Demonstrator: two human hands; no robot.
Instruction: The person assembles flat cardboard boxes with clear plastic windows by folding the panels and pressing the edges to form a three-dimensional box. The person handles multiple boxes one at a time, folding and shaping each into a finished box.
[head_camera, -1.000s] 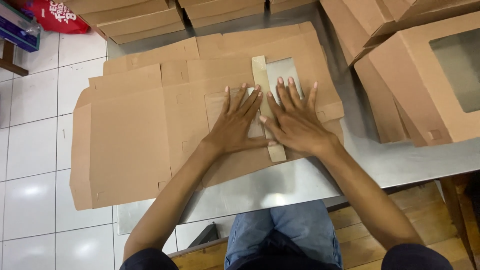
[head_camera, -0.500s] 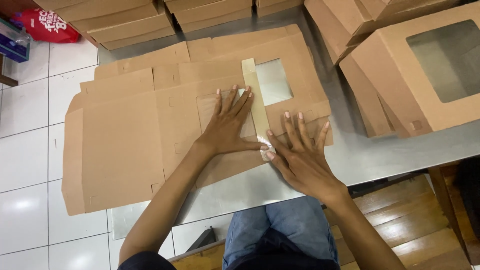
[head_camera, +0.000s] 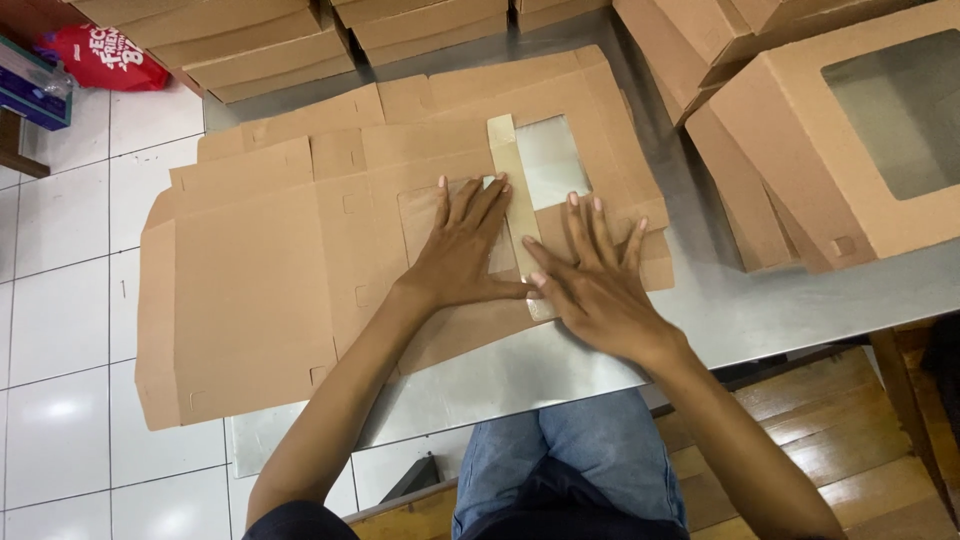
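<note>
Two bare hands lie flat on an unfolded cardboard box blank (head_camera: 330, 250), which we see spread across a metal table (head_camera: 760, 300) and overhanging its left edge above the white tiled floor (head_camera: 60, 330). Our left hand (head_camera: 465, 250) presses palm down with fingers spread, gripping nothing, just left of a pale strip of tape (head_camera: 512, 175) beside the clear window panel (head_camera: 550, 160). Our right hand (head_camera: 595, 285) presses likewise, fingers splayed, its thumb meeting the left hand's at the strip's lower end. Folded window boxes (head_camera: 850, 140) stand to the right; flat blanks are stacked (head_camera: 260, 45) beyond.
</note>
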